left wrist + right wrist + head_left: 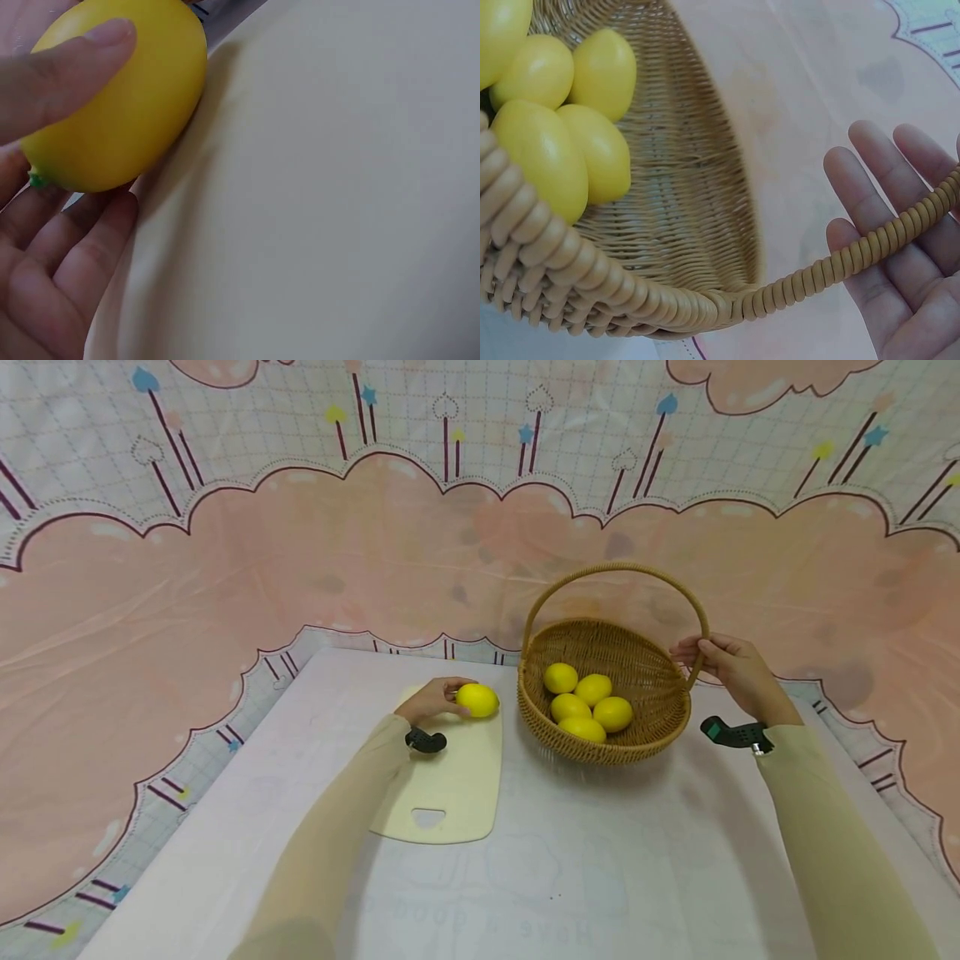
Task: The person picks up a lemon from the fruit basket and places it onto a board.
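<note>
Transfer seems the step: your left hand (433, 700) pinches a yellow oval lemon (478, 701); next likely calls for your spread right hand (738, 668) steadying the round brown wicker basket (603, 755).

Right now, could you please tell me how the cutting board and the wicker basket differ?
The cutting board is flat and pale cream; the wicker basket is deep, woven and brown. The cutting board has a cut-out grip hole, the wicker basket a tall arched handle. The wicker basket contains five lemons; the cutting board contains none. Both offer somewhere to grip.
</note>
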Demonstrator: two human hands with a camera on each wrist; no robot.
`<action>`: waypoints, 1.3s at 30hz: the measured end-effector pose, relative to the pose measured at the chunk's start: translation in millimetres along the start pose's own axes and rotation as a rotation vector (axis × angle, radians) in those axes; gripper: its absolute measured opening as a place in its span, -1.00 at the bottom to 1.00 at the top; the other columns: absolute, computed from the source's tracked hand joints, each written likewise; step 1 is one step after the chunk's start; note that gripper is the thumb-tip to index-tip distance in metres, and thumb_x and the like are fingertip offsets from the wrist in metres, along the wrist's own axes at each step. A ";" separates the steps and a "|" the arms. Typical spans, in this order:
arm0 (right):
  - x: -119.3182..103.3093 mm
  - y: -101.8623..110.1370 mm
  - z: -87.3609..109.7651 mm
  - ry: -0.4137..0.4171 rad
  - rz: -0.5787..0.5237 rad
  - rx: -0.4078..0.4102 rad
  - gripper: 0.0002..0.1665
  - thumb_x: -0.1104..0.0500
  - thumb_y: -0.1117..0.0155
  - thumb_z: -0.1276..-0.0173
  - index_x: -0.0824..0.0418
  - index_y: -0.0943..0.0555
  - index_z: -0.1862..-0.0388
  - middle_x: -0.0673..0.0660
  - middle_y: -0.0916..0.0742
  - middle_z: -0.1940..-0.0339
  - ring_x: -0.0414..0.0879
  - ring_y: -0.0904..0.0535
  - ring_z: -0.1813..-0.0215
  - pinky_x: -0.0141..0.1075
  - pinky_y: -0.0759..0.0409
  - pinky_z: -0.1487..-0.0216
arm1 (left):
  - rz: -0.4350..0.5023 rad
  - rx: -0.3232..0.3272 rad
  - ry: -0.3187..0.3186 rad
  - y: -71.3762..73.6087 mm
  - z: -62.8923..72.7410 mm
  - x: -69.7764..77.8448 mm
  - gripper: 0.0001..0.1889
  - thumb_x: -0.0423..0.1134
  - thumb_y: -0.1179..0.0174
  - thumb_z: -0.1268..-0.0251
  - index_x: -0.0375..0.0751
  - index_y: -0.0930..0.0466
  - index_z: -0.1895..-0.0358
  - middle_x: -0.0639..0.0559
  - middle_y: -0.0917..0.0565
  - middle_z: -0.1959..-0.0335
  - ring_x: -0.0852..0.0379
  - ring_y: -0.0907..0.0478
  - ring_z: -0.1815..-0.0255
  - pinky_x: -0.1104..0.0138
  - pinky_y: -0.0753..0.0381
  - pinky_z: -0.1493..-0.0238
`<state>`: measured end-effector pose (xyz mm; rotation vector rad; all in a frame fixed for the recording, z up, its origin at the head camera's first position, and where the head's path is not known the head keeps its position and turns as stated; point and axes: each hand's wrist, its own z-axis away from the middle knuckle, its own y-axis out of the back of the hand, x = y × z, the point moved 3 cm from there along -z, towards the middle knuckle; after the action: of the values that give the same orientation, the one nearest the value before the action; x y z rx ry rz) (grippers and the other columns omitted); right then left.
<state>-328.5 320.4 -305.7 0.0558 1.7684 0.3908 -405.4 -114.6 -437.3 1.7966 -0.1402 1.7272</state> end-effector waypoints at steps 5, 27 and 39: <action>-0.7 -0.6 0.8 0.005 0.003 -0.002 -0.46 0.01 0.08 -0.49 0.45 -0.43 -0.14 -0.18 -0.73 0.14 -0.32 -0.64 0.04 -0.56 -0.56 0.00 | -0.002 -0.025 -0.014 0.4 2.8 3.0 -0.33 -0.52 -0.26 -0.08 -0.38 -0.27 -0.33 -0.30 -0.31 -0.36 -0.23 -0.29 -0.35 0.05 -0.31 -0.38; -0.8 -1.3 1.2 -0.005 0.020 0.003 -0.40 -0.01 0.07 -0.48 0.51 -0.37 -0.17 -0.20 -0.73 0.15 -0.34 -0.64 0.04 -0.58 -0.55 0.00 | -0.028 -0.119 -0.035 2.7 7.6 3.2 -0.27 -0.50 -0.31 -0.05 -0.38 -0.24 -0.35 -0.29 -0.27 -0.39 -0.23 -0.26 -0.37 0.06 -0.27 -0.41; -0.2 -0.4 1.1 0.007 -0.014 -0.003 -0.48 0.02 0.06 -0.48 0.45 -0.44 -0.13 -0.17 -0.73 0.15 -0.32 -0.65 0.05 -0.57 -0.56 0.00 | -0.123 -0.173 -0.002 9.5 13.7 3.1 -0.36 -0.37 -0.31 -0.11 -0.29 -0.34 -0.32 -0.24 -0.35 -0.36 -0.17 -0.33 -0.33 0.06 -0.28 -0.40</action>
<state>-327.3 320.2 -305.8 0.0399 1.7737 0.3838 -397.8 -127.9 -430.2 1.6471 -0.1710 1.5775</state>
